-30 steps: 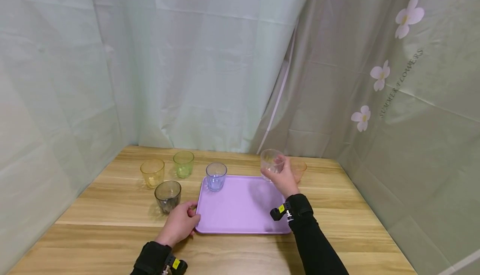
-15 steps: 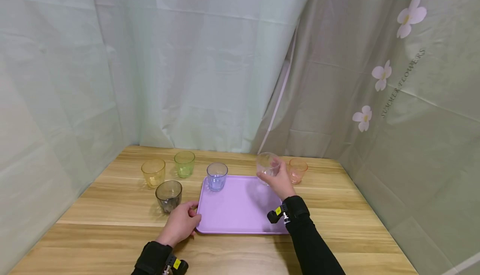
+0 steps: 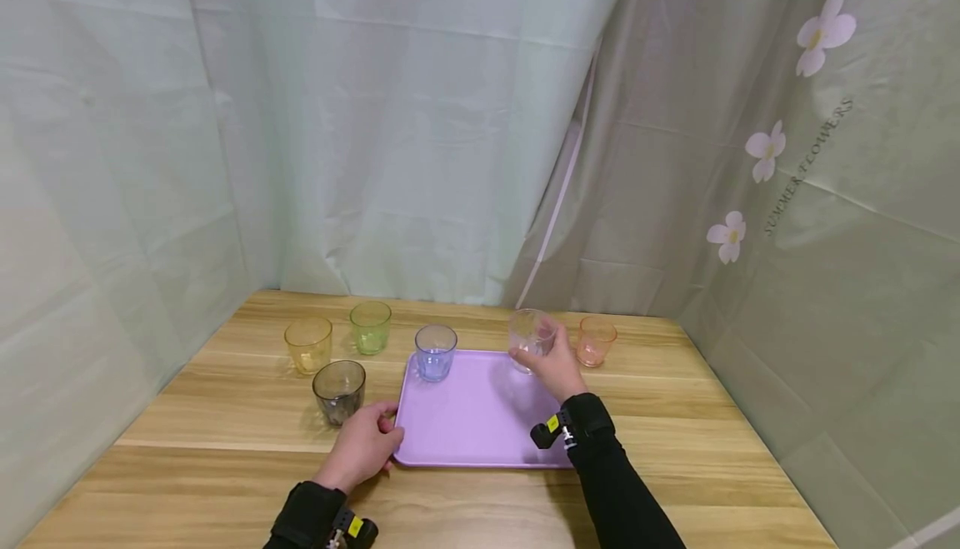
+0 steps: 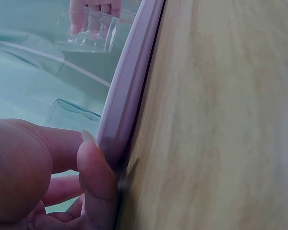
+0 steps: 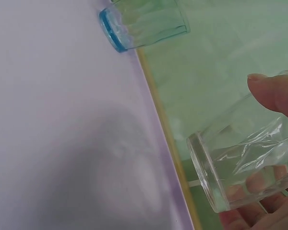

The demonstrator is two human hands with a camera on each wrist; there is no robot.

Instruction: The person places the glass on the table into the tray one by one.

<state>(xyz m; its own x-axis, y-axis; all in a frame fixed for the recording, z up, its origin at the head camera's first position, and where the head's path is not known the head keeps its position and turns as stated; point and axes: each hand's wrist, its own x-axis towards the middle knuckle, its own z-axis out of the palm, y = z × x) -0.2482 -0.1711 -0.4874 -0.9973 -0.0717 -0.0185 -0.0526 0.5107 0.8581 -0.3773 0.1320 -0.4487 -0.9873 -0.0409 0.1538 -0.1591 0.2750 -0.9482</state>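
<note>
My right hand (image 3: 557,366) holds a clear glass (image 3: 529,339) upright over the back right part of a purple tray (image 3: 480,416). In the right wrist view, the thumb lies on one side of the clear glass (image 5: 249,148) and the fingers on the other; its base is apart from the tray surface, where a shadow falls. My left hand (image 3: 363,445) grips the tray's front left corner, thumb and fingertips at the rim. On the tray's back left corner stands a blue glass (image 3: 435,353). The left wrist view shows the tray's side wall (image 4: 129,81) beside the thumb.
Left of the tray stand a grey glass (image 3: 340,392), a yellow glass (image 3: 309,346) and a green glass (image 3: 371,327). An orange glass (image 3: 596,341) stands behind the tray's right side, close to the right hand. Curtains (image 3: 420,157) enclose the wooden table (image 3: 187,449).
The right hand has moved left and a little lower with the clear glass, exposing the orange glass behind it. The left hand has stayed at the tray's corner.
</note>
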